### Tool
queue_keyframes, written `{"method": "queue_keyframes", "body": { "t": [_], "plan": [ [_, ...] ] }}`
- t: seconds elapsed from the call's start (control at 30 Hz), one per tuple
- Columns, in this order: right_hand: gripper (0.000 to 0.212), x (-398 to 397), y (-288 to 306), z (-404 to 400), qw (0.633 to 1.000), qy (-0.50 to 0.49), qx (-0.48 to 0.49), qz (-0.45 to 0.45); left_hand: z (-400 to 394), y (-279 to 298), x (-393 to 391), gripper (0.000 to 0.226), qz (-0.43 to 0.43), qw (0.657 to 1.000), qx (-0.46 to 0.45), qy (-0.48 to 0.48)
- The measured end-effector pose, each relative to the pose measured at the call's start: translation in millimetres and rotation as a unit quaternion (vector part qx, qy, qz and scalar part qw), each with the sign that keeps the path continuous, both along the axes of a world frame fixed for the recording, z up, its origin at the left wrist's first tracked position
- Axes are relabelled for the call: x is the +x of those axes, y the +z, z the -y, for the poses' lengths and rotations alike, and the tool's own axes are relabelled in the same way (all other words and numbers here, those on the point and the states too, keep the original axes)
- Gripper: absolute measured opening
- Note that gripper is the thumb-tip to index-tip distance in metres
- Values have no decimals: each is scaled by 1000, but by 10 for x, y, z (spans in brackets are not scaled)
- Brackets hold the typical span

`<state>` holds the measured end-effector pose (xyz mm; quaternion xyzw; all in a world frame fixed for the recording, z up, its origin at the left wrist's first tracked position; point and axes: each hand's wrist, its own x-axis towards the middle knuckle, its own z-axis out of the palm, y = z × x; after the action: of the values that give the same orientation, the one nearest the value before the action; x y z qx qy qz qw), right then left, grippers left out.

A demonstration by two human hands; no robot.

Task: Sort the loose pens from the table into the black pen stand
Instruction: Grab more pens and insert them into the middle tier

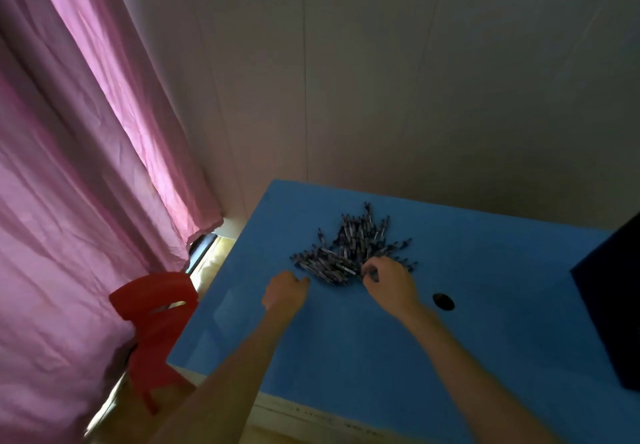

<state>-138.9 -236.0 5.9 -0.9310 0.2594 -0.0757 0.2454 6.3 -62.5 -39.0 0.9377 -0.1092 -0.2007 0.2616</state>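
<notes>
**Both hands at the near edge of the pen heap**

A heap of loose pens (349, 253) lies on the blue surface (485, 339), toward its far side, the dark barrels fanned out and crossing one another. The right hand (391, 282) is at the near right edge of the heap, its fingers curled down among the pens; it looks to be pinching one or more of them, though the dim, blurred view does not show how many. The left hand (285, 293) rests on the surface just beside the near left edge of the heap, its fingers curled into a loose fist; whether it holds anything cannot be told.

To the right of the right hand, a small round dark hole (443, 301) sits in the surface. At the right border of the view a large dark box-like object (613, 305) stands on the surface, cut off by the edge; whether it is the pen stand cannot be told.

Left of the surface stands a red plastic chair (156, 319), in front of a pink curtain (76, 166). A pale panelled wall (381, 79) rises behind.
</notes>
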Motion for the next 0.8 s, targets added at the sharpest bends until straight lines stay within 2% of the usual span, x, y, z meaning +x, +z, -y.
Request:
{"method": "queue_keyframes", "body": {
  "t": [0.1, 0.2, 0.4, 0.5, 0.8],
  "plan": [
    [16, 30, -69, 64, 1000, -23, 9, -2, 143, -190, 77, 40, -19, 1000, 0, 6],
    [16, 67, -128, 117, 999, -37, 15, -2, 260, -282, 127, 42, -32, 999, -41, 15],
    [20, 79, -232, 141, 999, -46, 12, -1, 387, -491, 252, 58, -29, 997, -55, 34],
    [18, 61, -285, 159, 999, -46, 16, -3, 401, -623, 333, 52, -48, 994, -85, 49],
    [18, -2, -319, 190, 998, -56, 8, 3, 436, -415, 318, 54, -67, 994, -69, 45]
  ]
}}
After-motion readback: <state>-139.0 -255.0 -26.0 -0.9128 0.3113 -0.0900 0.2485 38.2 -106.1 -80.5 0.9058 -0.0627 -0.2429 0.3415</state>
